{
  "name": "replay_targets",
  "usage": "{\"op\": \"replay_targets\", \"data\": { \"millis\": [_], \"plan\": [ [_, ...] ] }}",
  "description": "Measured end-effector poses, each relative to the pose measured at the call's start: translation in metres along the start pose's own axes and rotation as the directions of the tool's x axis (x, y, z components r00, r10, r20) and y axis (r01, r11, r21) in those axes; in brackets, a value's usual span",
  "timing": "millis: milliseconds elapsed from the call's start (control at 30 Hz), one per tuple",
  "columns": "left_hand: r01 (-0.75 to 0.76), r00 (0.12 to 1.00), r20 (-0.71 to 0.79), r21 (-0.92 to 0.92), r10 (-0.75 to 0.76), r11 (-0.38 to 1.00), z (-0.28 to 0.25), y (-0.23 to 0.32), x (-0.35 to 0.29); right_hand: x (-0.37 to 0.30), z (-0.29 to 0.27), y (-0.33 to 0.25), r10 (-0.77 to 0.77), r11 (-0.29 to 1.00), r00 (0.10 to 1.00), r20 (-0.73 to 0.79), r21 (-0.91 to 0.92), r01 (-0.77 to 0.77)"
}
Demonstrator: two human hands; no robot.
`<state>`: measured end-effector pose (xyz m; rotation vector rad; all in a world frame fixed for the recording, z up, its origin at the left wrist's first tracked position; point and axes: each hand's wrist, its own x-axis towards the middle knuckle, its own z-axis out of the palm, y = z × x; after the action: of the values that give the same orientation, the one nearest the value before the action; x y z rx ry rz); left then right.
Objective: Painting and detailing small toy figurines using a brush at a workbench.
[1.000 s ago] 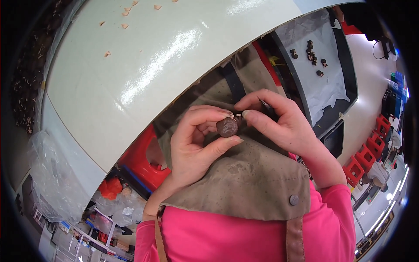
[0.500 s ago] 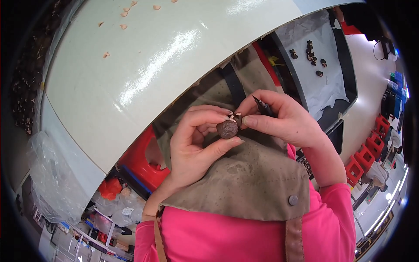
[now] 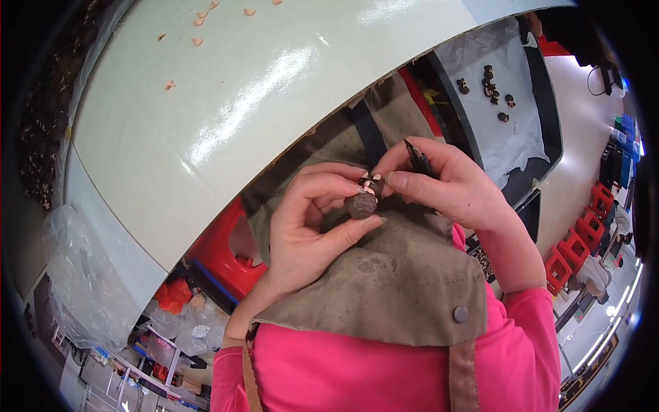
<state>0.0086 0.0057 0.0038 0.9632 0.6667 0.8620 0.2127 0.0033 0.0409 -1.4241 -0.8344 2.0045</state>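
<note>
In front of my apron, my left hand [image 3: 302, 230] grips a small dark brown figure with a round, wrinkled ball-shaped part [image 3: 361, 205] and pale bits on top. Thumb and fingers close on it from the left. My right hand [image 3: 456, 185] meets it from the other side, with thumb and forefinger at its far right part. A black pen-like tool [image 3: 419, 162] is tucked in that same hand, its pointed end tilting up and away from the figure. Fingers partly hide where the right hand touches the figure.
A pale table [image 3: 165, 151] with pale chips [image 3: 198, 42] lies ahead to the left. On the right, a dark tray [image 3: 547, 117] lined with white paper holds several small dark figures [image 3: 489, 88]. A red stool [image 3: 218, 250] and clear plastic bag [image 3: 86, 275] are at left.
The figure has turned slightly in my fingers, showing more pale bits. My right hand has shifted a little, and the black tool now stands more upright.
</note>
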Motion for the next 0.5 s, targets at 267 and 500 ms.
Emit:
{"op": "replay_targets", "data": {
  "millis": [267, 500],
  "plan": [
    [0.084, 0.996, -0.015, -0.123, -0.086, 0.989, -0.0053, 0.0038, 0.0029, 0.0005, 0.0092, -0.0031, -0.153, 0.982, 0.986, -0.074, -0.121, 0.143],
    [0.135, 0.990, -0.014, -0.151, -0.139, 0.979, -0.0063, 0.0063, 0.0077, 0.0019, 0.0089, -0.0067, -0.156, 0.976, 0.983, -0.096, -0.168, 0.139]
  ]
}}
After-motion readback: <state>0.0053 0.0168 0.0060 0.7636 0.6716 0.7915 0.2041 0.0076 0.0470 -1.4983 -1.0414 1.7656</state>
